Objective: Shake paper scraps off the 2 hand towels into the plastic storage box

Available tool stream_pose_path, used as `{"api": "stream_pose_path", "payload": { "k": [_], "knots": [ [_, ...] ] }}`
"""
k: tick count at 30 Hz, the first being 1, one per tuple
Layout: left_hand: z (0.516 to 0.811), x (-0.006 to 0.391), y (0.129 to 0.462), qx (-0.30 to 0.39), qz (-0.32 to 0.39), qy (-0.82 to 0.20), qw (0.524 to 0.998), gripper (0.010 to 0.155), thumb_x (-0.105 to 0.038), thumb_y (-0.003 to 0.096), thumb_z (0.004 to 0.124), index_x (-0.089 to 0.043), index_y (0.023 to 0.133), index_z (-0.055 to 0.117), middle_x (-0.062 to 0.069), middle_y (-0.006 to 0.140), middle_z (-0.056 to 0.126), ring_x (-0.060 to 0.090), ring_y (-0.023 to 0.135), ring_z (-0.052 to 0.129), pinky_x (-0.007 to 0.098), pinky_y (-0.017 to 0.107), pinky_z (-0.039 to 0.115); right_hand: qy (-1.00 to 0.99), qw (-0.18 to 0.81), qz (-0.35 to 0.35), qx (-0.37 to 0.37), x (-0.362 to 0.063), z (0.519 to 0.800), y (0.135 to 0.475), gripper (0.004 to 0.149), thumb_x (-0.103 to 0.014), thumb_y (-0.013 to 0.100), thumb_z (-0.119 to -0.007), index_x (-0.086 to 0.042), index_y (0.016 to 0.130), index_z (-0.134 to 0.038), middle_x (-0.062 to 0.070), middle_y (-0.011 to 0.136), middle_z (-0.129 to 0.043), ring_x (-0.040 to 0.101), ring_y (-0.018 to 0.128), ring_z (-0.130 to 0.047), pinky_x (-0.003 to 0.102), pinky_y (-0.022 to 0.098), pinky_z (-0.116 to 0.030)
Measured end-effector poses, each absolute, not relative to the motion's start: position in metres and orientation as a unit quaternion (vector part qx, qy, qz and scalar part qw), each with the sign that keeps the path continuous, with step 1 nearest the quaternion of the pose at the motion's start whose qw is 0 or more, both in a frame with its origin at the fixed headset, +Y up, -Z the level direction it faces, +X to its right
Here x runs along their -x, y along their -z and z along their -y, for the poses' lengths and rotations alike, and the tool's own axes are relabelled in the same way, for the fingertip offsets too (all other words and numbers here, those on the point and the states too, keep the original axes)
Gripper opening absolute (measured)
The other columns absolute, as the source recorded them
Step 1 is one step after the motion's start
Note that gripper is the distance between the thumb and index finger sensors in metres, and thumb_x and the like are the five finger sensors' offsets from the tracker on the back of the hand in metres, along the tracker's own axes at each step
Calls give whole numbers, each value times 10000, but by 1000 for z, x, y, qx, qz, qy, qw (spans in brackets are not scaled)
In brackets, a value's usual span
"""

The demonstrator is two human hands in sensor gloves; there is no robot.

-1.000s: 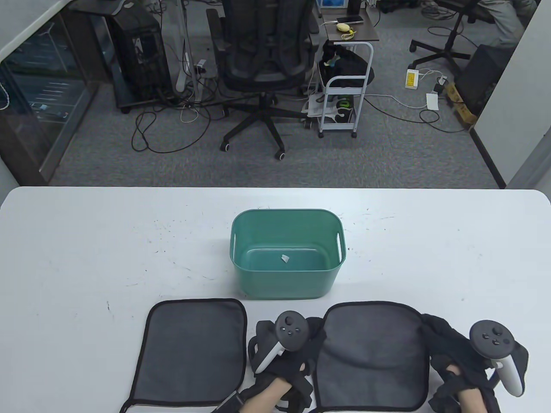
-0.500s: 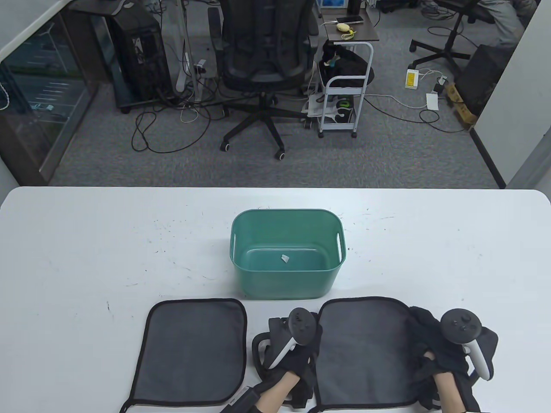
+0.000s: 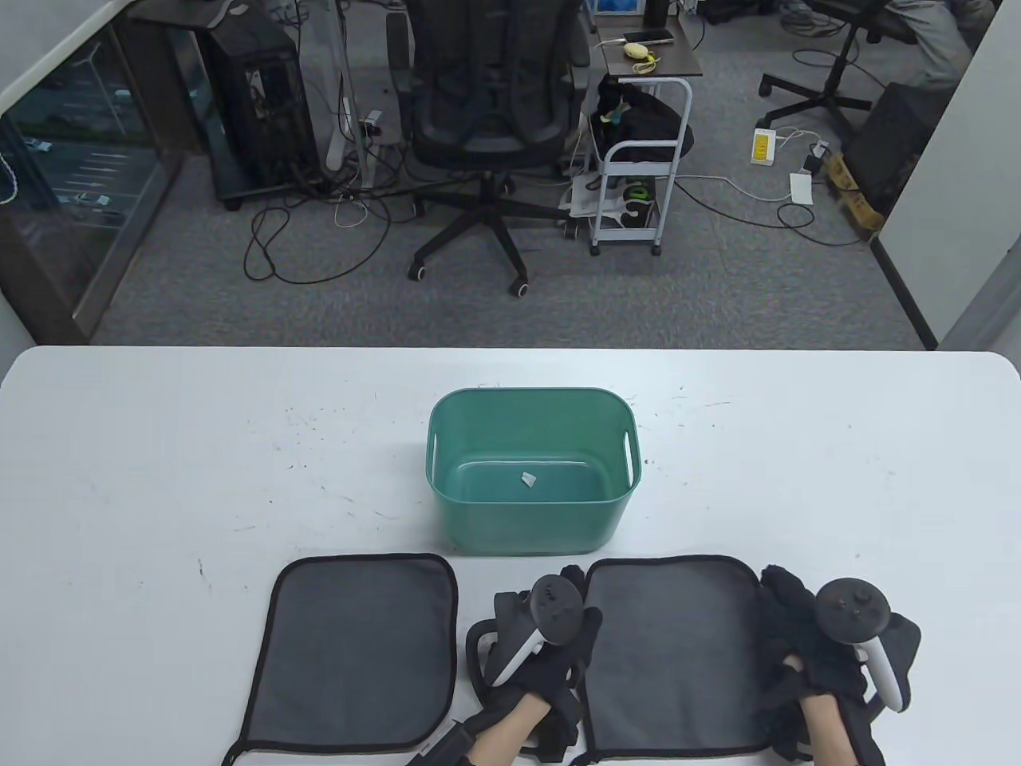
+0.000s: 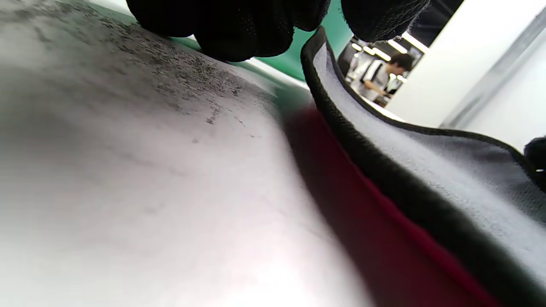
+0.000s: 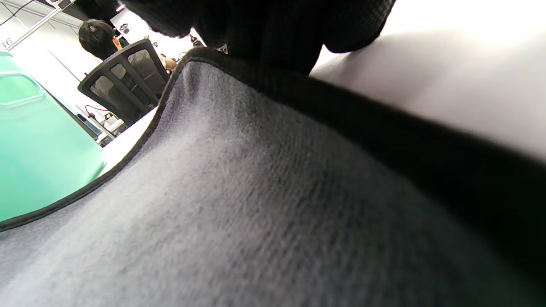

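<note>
Two grey towels lie flat in the lower frame, below the green box [image 3: 530, 471]. Your hands flank the right towel [image 3: 670, 654], left hand [image 3: 542, 646] at its left edge, right hand [image 3: 821, 654] at its right; whether fingers pinch the hem, you cannot tell. One scrap [image 3: 528, 479] sits inside the box.

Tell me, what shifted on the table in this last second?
The right hand slid left against the right grey black-edged towel, narrowing and flattening it; the left hand edged right to its other side. The left grey towel, green plastic box and white scrap inside stayed put.
</note>
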State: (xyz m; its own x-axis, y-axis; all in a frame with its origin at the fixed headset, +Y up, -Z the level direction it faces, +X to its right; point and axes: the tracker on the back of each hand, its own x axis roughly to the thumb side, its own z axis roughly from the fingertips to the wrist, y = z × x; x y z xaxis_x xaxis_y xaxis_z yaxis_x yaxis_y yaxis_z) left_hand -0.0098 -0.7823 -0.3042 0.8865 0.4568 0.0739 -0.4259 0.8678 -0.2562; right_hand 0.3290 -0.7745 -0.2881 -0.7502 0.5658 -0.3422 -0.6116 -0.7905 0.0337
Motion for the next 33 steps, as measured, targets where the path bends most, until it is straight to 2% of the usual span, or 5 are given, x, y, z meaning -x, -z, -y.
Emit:
{"api": "stream_pose_path", "payload": {
  "k": [7, 14, 19, 27, 33],
  "knots": [
    [771, 20, 298, 80, 100, -191, 973, 691, -529, 543, 674, -233, 1135, 476, 119, 1157, 629, 361, 1008, 714, 576, 723, 644, -934, 317, -77, 146, -331, 776, 285, 576, -440, 521, -731, -243, 1044, -596, 140, 1068, -638, 443, 930, -689, 607, 677, -556],
    [738, 44, 290, 54, 127, -212, 968, 701, -532, 544, 676, -219, 1141, 485, 129, 1171, 621, 374, 1025, 704, 587, 727, 640, -933, 335, -59, 118, -324, 767, 281, 608, -447, 526, -714, -228, 1065, -539, 159, 1117, -511, 491, 989, -537, 639, 697, -469],
    [708, 81, 285, 0, 128, -197, 972, 706, -532, 545, 682, -224, 1147, 480, 126, 1193, 596, 391, 1056, 671, 610, 744, 607, -945, 316, -39, 72, -304, 750, 284, 610, -451, 526, -712, -234, 1068, -534, 155, 1128, -486, 496, 1002, -502, 648, 701, -449],
    [670, 156, 287, -78, 79, -149, 983, 718, -550, 542, 680, -244, 1156, 467, 119, 1219, 564, 416, 1103, 588, 654, 767, 530, -954, 299, 6, 5, -266, 704, 294, 623, -456, 529, -714, -241, 1078, -512, 148, 1144, -454, 501, 1020, -454, 660, 707, -419],
    [656, 201, 297, -92, 46, -94, 990, 735, -575, 534, 676, -278, 1166, 448, 94, 1252, 520, 428, 1150, 475, 692, 781, 460, -961, 273, 34, -13, -244, 678, 306, 647, -467, 528, -716, -254, 1091, -480, 139, 1161, -425, 498, 1040, -411, 669, 715, -392]
  ]
}}
